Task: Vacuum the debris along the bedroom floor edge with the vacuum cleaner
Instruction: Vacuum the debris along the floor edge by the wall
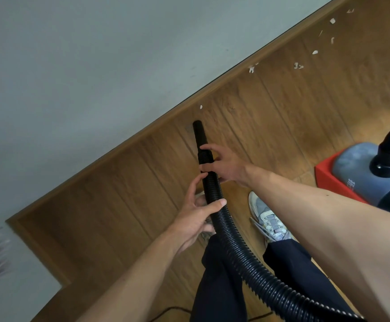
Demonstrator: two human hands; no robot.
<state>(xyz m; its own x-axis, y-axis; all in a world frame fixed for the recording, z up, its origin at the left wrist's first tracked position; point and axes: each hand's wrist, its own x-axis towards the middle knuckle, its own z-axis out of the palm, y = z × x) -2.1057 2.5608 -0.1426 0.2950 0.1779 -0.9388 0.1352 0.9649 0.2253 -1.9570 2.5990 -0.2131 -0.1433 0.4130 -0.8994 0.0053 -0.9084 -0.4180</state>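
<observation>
Head view, looking down at a bedroom floor edge. Pale wall (73, 66) fills the side beyond the skirting board (119, 147); wood-plank floor (282, 117) lies on the near side of it. Vacuum cleaner (356, 166), a grey-blue body on a red base, stands well apart from the skirting board, at the frame's right edge. Its black ribbed hose (235, 247) runs from the lower right, between the person's dark trouser legs (217, 275), up toward the skirting board. The hose ends in a smooth black nozzle (198, 133), whose tip sits near the skirting board, apart from it; whether the tip touches the floor cannot be told. The person's right hand (226, 168) grips the hose at the cuff behind the nozzle, fingers curled over it. The left hand (196, 219) holds the hose farther from the skirting board, thumb laid across the ribs and fingers curled behind. A grey shoe (266, 219) stands on the floor, farther from the skirting board than both hands. White debris (298, 65) lies scattered on the floor along and near the skirting board, ahead of the nozzle; one fleck (201, 107) lies between the nozzle tip and the skirting board.
</observation>
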